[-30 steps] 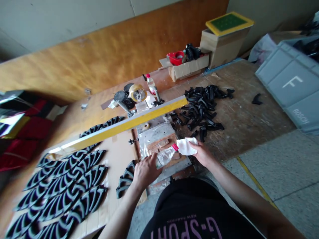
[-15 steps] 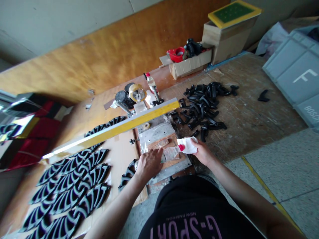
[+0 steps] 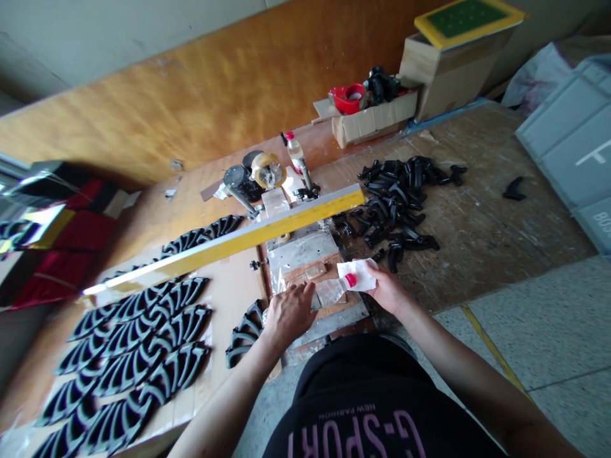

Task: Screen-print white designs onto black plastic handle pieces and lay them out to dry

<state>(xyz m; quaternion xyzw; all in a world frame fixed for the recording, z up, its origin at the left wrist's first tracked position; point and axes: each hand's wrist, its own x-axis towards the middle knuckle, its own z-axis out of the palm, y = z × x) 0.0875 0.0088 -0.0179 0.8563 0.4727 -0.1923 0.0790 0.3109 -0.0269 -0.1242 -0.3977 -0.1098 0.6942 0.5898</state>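
Observation:
My left hand (image 3: 292, 312) is closed round the base end of a clear plastic bottle (image 3: 330, 292) with a red cap, tilted nearly on its side over the metal plate (image 3: 305, 250). In my right hand (image 3: 383, 287) is a white cloth (image 3: 358, 273), pinched at its right edge. The bottle's red cap (image 3: 350, 280) lies against the cloth. Under the bottle is a brown block fixture (image 3: 292, 275) on the plate.
A yellow-edged frame (image 3: 267, 230) slants above the plate. Black curved parts (image 3: 157, 356) lie in rows at left; a pile of black parts (image 3: 396, 191) is at right. Behind stand a second bottle (image 3: 295, 152), a tape roll (image 3: 268, 170) and an open carton (image 3: 375, 119).
The view has shifted slightly. The cloth now reaches further round the red cap, while both hands keep nearly the same places.

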